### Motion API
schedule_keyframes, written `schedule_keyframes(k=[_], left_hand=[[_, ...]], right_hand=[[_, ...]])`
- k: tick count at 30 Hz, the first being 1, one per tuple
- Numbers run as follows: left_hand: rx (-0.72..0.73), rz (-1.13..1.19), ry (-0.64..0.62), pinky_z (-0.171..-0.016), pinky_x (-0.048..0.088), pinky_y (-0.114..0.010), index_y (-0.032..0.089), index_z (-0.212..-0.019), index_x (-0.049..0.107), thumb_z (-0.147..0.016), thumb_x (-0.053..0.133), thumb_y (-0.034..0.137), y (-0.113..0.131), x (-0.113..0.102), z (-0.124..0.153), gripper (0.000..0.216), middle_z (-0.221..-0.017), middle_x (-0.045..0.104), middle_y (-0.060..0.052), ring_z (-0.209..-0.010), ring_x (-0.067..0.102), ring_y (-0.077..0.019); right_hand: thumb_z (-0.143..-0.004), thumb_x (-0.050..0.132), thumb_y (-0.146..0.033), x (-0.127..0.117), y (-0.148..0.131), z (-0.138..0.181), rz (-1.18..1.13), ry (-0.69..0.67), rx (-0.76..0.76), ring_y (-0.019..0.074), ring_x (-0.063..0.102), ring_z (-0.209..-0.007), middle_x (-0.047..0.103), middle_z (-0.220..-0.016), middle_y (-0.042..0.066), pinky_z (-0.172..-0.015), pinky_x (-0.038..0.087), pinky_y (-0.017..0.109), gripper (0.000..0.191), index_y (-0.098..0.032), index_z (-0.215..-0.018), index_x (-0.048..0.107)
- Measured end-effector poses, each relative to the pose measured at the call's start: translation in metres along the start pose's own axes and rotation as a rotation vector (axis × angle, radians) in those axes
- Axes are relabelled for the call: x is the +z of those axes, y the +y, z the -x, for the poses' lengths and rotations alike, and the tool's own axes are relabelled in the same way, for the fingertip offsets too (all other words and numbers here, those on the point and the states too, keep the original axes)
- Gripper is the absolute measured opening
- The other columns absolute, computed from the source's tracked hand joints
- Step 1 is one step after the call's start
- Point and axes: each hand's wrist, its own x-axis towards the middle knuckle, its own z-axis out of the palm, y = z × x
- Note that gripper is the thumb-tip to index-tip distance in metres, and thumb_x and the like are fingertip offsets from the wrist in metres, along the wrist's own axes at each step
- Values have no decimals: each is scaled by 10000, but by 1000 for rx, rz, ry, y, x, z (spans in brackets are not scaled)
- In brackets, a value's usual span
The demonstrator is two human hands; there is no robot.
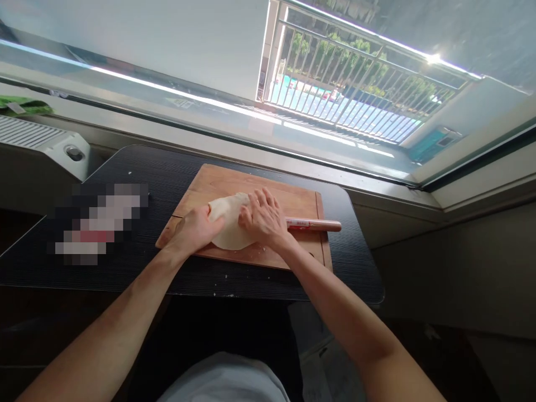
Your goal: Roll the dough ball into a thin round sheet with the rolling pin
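A flat, pale sheet of dough [232, 226] lies on a wooden cutting board [218, 177]. My left hand [199, 226] is closed at the dough's left edge, thumb over the top; its other fingers are mostly hidden. My right hand [266, 215] rests at the dough's right side with its fingers apart and pointing away from me. A wooden rolling pin [318, 224] with a red-printed label sticks out to the right from beneath my right hand. The pin's left part is hidden by the hand and dough, so I cannot tell how far it reaches.
The board sits on a dark table [352, 273] with white specks near its front edge. A blurred-out item [109, 218] lies left of the board. Behind the table run a window sill [201, 151] and window; a white radiator [46, 142] stands at the left.
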Motion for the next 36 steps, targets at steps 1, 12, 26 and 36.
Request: schedule_keyframes(k=[1, 12, 26, 36], left_hand=[[1, 1, 6, -654, 497, -285, 204, -1016, 706, -750, 587, 441, 0, 0, 0, 375, -881, 755, -98, -856, 712, -298], [0, 39, 17, -640, 488, -272, 177, -1026, 698, -746, 570, 422, -1, 0, 1, 393, -890, 755, -112, -847, 715, -285], [64, 68, -81, -636, 489, -258, 166, -970, 723, -745, 629, 447, -3, -6, 1, 371, -841, 759, -94, -813, 717, -272], [-33, 246, 94, -793, 506, -276, 122, -1051, 693, -887, 521, 380, 19, 5, 14, 351, -1042, 748, -163, -1021, 694, -292]], right_hand=[[-1005, 343, -417, 0, -1, 2, -1, 5, 12, 278, 229, -1484, 404, -1542, 135, -1203, 203, 440, 504, -133, -1403, 468], [-989, 359, -376, -1, -5, 2, 22, 9, 45, 295, 259, -1468, 453, -1499, 145, -1195, 211, 468, 448, -132, -1321, 535], [-1003, 335, -344, 0, 7, -5, 21, 13, 13, 285, 304, -1432, 475, -1468, 133, -1156, 269, 472, 415, -158, -1316, 533], [-1003, 312, -327, -2, 5, -8, 13, 4, 88, 302, 240, -1472, 417, -1522, 142, -1174, 237, 476, 461, -120, -1379, 481]])
